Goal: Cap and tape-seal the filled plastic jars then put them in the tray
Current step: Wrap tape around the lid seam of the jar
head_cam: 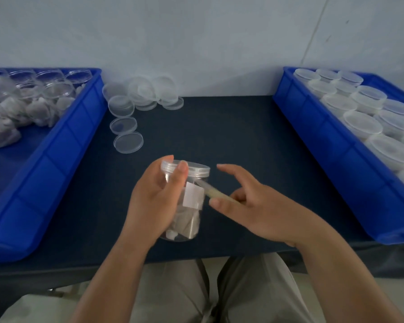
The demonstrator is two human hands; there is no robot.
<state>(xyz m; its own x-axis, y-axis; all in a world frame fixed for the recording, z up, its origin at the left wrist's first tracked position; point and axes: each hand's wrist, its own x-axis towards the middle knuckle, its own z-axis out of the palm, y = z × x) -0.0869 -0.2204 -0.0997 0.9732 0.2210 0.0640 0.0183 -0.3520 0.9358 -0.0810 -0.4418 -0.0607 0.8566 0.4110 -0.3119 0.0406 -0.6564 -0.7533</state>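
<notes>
Jar [191,206], clear plastic, capped with a see-through lid [196,168] and filled with grey-white pouches, is gripped round its side by the left hand [154,199] near the middle of the table's [219,136] front edge. A pale tape strip [216,193] is stretched from under the lid and pinched by the right hand [247,206], whose forefinger is extended.

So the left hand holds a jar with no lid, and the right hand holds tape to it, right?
No: the head view shows the jar in the left hand with its lid on. The right hand does hold tape to it.
</notes>
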